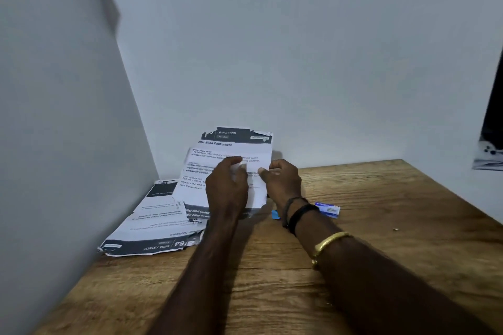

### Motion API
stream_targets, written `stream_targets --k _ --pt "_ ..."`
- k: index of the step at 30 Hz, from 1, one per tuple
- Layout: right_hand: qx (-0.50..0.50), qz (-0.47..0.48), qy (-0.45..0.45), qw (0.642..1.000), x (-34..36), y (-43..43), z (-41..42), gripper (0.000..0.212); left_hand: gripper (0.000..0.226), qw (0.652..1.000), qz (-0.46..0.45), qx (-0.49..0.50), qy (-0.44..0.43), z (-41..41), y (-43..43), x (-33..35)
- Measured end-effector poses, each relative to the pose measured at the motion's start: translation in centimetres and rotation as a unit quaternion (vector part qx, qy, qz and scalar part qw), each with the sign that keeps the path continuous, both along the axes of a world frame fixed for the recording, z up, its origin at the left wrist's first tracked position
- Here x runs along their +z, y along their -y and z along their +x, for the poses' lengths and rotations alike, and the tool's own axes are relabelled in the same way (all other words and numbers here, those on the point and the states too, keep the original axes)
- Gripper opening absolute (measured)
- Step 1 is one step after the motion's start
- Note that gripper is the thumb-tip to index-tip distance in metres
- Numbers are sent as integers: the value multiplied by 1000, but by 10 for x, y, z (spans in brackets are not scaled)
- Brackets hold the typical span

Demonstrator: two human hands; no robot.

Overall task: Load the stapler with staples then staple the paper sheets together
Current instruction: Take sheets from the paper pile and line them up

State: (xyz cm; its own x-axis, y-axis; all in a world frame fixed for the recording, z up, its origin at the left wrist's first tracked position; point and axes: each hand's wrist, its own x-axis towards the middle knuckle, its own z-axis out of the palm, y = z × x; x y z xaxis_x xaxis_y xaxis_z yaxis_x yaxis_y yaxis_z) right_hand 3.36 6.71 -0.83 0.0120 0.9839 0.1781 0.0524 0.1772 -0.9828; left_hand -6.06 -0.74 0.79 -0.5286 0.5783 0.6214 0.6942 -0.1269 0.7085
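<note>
Over desk (381,239), left hand (227,185), right hand (283,182) grasping paper sheets (231,144), staple box (328,209) seemingly closed

**White, black, brown, a little blue**

The raised sheet (228,149) is white with black print and a black banner, as are the flat sheets (155,220). The desk (381,226) is streaky brown woodgrain. The small box (328,209) is blue and white, the wristband (299,216) black and the bangle (329,242) gold.
</note>
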Motion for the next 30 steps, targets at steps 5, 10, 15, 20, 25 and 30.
stream_targets --k 5,10,15,20,25,30 --pt "-27 30 -15 999 0 0 49 27 28 994 -22 -76 -72 40 4 -6" --pt "-28 61 25 997 0 2 96 43 29 983 -42 -129 -125 70 5 -19" --pt "3 59 133 989 2 1 131 25 27 979 -68 -133 -138 76 0 -25" --pt "61 8 180 982 3 0 143 28 29 973 -112 -132 -152 80 -15 -21" --pt "33 78 297 951 5 -4 143 15 29 968 -126 -149 -161 90 -31 -24" --pt "-33 157 327 931 7 0 139 5 25 961 -118 -127 -216 89 -38 -27"
